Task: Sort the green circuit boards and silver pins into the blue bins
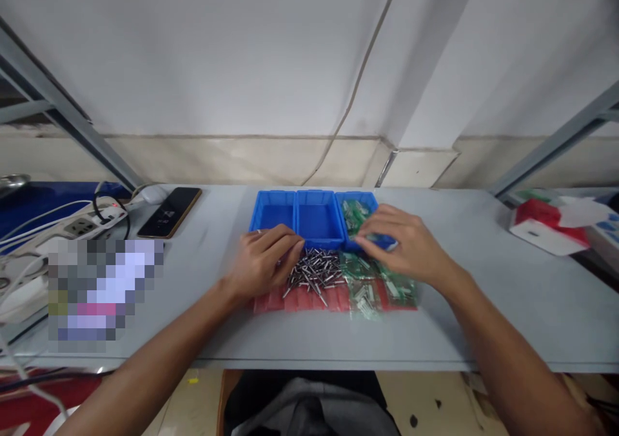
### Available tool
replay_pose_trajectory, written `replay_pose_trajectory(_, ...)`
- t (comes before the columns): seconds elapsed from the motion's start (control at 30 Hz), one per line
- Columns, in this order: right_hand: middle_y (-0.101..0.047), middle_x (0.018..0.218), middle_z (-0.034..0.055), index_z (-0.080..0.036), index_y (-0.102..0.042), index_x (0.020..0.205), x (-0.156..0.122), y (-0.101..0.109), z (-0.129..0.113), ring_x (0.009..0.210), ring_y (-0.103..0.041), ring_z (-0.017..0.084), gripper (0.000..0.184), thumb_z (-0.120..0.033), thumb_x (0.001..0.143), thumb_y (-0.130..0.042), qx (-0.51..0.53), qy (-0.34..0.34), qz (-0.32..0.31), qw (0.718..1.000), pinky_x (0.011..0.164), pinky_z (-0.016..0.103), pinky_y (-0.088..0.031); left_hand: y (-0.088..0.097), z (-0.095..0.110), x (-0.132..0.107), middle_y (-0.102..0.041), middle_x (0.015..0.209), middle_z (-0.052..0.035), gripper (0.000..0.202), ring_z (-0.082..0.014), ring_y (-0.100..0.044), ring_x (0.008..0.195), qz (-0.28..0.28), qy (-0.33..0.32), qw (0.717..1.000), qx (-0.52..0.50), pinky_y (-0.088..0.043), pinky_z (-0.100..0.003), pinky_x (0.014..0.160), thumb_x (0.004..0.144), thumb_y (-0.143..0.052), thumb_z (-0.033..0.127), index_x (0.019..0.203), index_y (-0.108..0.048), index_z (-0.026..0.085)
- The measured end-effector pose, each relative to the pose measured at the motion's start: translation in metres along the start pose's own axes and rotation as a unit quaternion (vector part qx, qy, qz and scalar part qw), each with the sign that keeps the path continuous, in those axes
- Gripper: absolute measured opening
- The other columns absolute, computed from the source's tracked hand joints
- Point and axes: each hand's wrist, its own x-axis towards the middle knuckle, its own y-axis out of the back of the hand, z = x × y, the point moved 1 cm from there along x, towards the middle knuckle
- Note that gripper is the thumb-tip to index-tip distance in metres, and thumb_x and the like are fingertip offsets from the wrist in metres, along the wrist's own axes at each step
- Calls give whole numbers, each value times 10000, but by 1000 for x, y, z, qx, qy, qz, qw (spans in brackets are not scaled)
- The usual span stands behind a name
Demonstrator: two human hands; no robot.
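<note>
- left forearm (159,352): bare, long and lean, running out past the lower edge of the view
- right forearm (507,352): also bare, the same lean shape, narrowing toward the wrist
- left hand (264,262): bare, with softly marked knuckles and slim fingers
- thin ring (258,231): a small, pale metal band on the left hand; too small to tell which finger wears it
- right hand (403,242): bare, broad across the back, with long fingers and short, pale nails
- grey cloth (309,413): soft folds at the bottom of the view, in the lap area
- black fabric (300,384): a dark stretch just above the grey cloth; too dim to tell which garment it is
</note>
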Motion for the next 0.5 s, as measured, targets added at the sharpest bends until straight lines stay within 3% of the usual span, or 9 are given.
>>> replay_pose_trajectory(0.1,-764,951,19,-270,-743,1053,-6,4,-13,911,-637,253,311,-474,818,-747,-12,31,-119,992,751,406,-535,-1,0,-1,-688,877,2,51,-92,-637,737,-1,-1,1000,2,-452,-244,612,918,-601,144,943,-637,171)
replay_pose_trajectory(0.17,-767,1001,37,-272,-717,1166,-10,0,-18,970,-642,280,442,-463,774,-785,-53,45,-143,987,768,421,-539,-2,0,-1,-687,871,4,46,-92,-635,733,-6,-1,1000,3,-450,-247,609,919,-600,144,930,-635,172)
replay_pose_trajectory(0.23,-765,952,50,-259,-715,1189,-12,-5,-20,928,-649,275,417,-376,792,-762,-89,54,-140,985,784,432,-537,-2,0,-1,-687,867,4,44,-93,-635,733,-8,-3,1000,7,-448,-250,610,919,-599,143,919,-634,170)
replay_pose_trajectory(0.3,-752,863,49,-249,-739,1140,-12,-9,-22,846,-649,251,315,-275,830,-689,-110,65,-119,985,778,430,-532,-3,0,-1,-687,867,5,39,-94,-637,734,-5,-4,1000,11,-447,-249,608,912,-609,139,918,-635,168)
replay_pose_trajectory(0.4,-742,804,34,-225,-758,1062,-11,-13,-25,772,-659,206,247,-179,884,-593,-79,77,-32,993,726,375,-535,-4,0,-1,-691,886,7,67,-92,-646,746,-1,-4,1000,15,-454,-240,609,902,-627,134,956,-645,169)
replay_pose_trajectory(0.5,-768,913,15,-206,-727,1105,-9,-13,-28,733,-684,140,248,-152,941,-549,33,7,90,995,704,297,-554,-4,0,-3,-699,987,-12,280,-95,-659,784,-6,-18,999,33,-486,-229,629,904,-617,118,1176,-626,182)
